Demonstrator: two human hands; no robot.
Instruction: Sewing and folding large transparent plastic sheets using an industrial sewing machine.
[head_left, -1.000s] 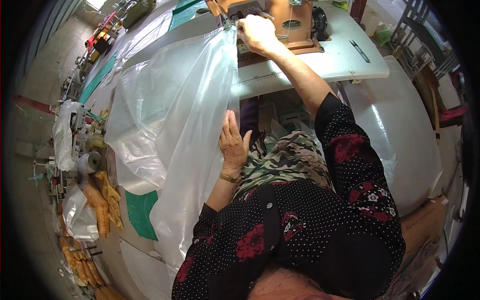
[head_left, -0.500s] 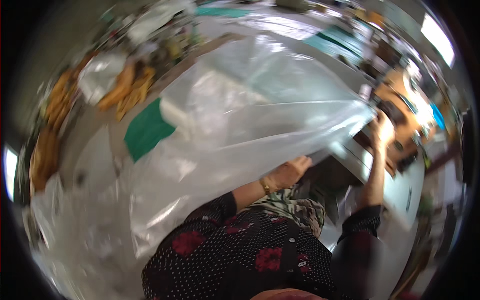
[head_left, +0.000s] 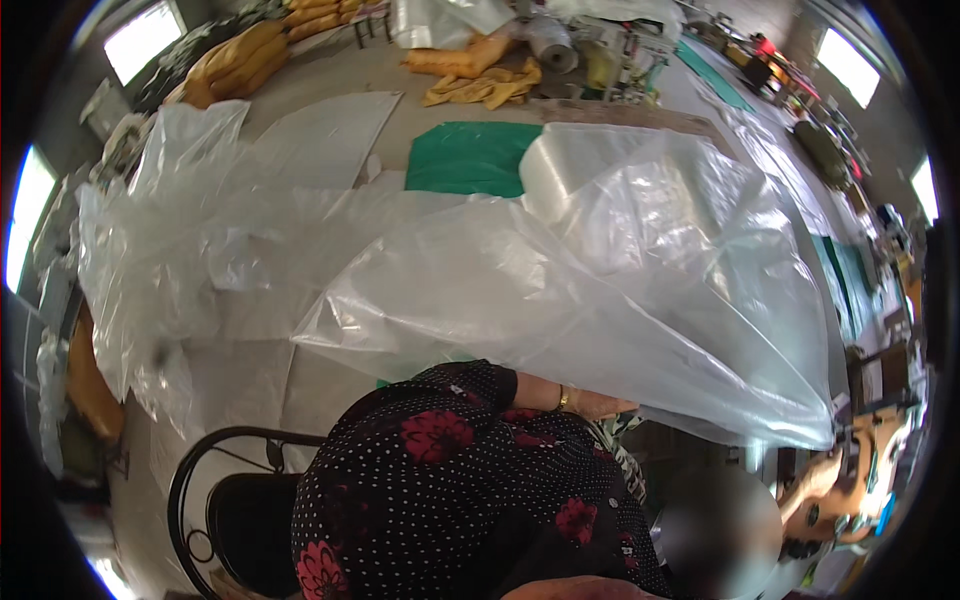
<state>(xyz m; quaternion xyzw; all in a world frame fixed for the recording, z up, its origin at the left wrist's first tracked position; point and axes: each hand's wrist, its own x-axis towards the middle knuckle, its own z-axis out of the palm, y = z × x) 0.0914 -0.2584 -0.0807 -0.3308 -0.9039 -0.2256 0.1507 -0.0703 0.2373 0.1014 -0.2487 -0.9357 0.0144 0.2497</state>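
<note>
A large clear plastic sheet (head_left: 450,285) spreads across the work surface in front of me, wrinkled and shiny. At its near right corner, where the plastic gathers, my right hand (head_left: 822,472) is closed on it, its fingers partly hidden. My left hand (head_left: 600,405), below a gold-coloured wristband, is close to my body at the sheet's near edge. Its fingers look curled around that edge, though the plastic partly covers them. Beneath the sheet lies a roll or thick fold of clear plastic (head_left: 550,165), beside a green sheet (head_left: 465,155).
More crumpled clear plastic (head_left: 150,290) hangs to the left. A black metal-framed chair (head_left: 250,530) is beside me. Yellow-brown bundles (head_left: 235,65) are piled at the far left, with a yellow cloth (head_left: 490,88) at the back. An orange-brown surface with small items (head_left: 875,465) stands at the right.
My view has swung left, bringing the chair and hanging plastic into sight. The raised sheet has come down flatter over the surface. Both hands stay at its near edge.
</note>
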